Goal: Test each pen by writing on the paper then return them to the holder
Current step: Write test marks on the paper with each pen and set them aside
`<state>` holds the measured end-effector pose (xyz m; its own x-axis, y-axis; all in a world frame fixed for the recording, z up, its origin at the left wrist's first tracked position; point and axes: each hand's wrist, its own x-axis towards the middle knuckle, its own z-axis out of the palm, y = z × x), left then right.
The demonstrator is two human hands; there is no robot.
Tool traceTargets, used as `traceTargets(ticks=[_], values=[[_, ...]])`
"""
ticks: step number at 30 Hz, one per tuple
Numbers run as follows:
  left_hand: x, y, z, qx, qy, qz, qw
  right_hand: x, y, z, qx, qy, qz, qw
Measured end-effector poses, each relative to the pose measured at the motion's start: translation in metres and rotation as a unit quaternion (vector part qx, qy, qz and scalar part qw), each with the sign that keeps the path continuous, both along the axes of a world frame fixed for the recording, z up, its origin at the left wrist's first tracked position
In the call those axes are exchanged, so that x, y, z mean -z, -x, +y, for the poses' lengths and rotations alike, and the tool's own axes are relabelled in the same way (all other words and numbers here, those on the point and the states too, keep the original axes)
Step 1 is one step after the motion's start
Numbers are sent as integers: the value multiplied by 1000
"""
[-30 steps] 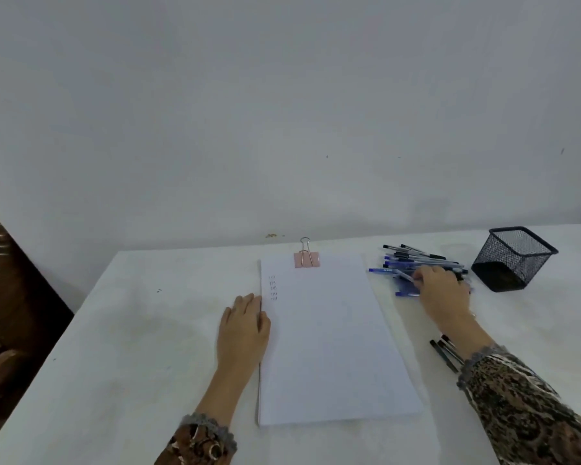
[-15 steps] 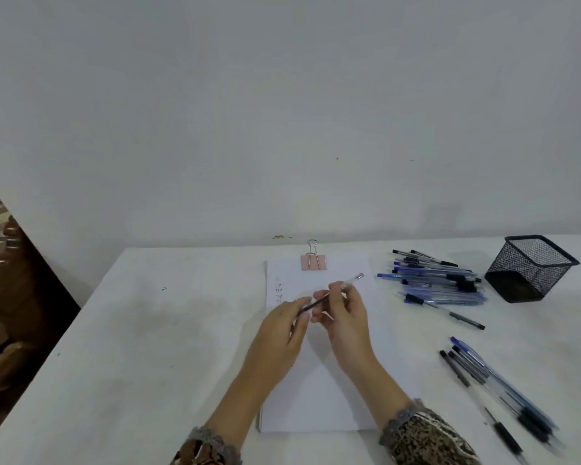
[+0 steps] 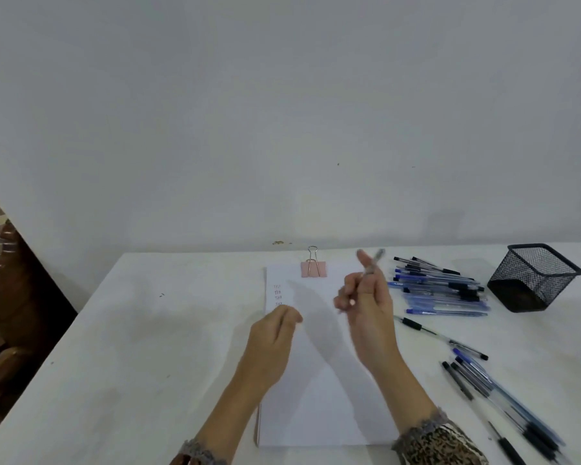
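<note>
Hands parted since last frame: right hand (image 3: 366,307) grips the pen (image 3: 376,260), raised above the paper (image 3: 316,397); left hand (image 3: 272,333) grip unclear; writing test probably next.

The white table (image 3: 148,347) bears paper (image 3: 316,414), scattered pens (image 3: 440,290) and a mesh holder (image 3: 534,276).

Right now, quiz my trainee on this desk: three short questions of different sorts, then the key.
1. True or false: no pens stick up out of the mesh holder.
2. The pen pile lies: A between the paper and the mesh holder; B left of the paper; C inside the mesh holder.
3. Fill in: the raised pen is gripped by the person's ____.
Key: 1 true; 2 A; 3 right hand.
</note>
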<state>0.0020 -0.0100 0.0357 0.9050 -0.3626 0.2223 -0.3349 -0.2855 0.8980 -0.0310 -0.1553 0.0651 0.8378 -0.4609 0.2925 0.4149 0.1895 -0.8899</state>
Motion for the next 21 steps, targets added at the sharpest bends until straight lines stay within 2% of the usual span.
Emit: traceTargets(ticks=[1, 2, 3, 4, 5, 8, 10, 13, 18, 21], values=[[-1, -1, 5, -1, 0, -9, 1000, 3, 0, -10, 19, 167, 13, 986], [-1, -1, 9, -3, -4, -26, 1000, 8, -2, -17, 26, 333, 35, 942], [-1, -2, 12, -2, -7, -42, 999, 15, -3, -22, 39, 456, 61, 887], [-1, -1, 14, -2, -6, -52, 999, 22, -5, -25, 49, 525, 74, 847], [-1, -1, 16, -1, -4, -56, 998, 26, -5, -26, 59, 560, 67, 823], [3, -1, 18, 12, -19, -59, 998, 29, -6, -26, 82, 616, 21, 783], [6, -1, 20, 18, -22, -47, 998, 28, -6, -30, 64, 636, 13, 769], [10, 2, 20, 24, -21, -44, 999, 27, -3, -32, 35, 642, 21, 766], [10, 3, 19, 23, -9, -54, 998, 25, -1, -32, 36, 625, 24, 779], [11, 5, 19, 44, -24, -60, 997, 24, -1, -26, 14, 650, 12, 760]])
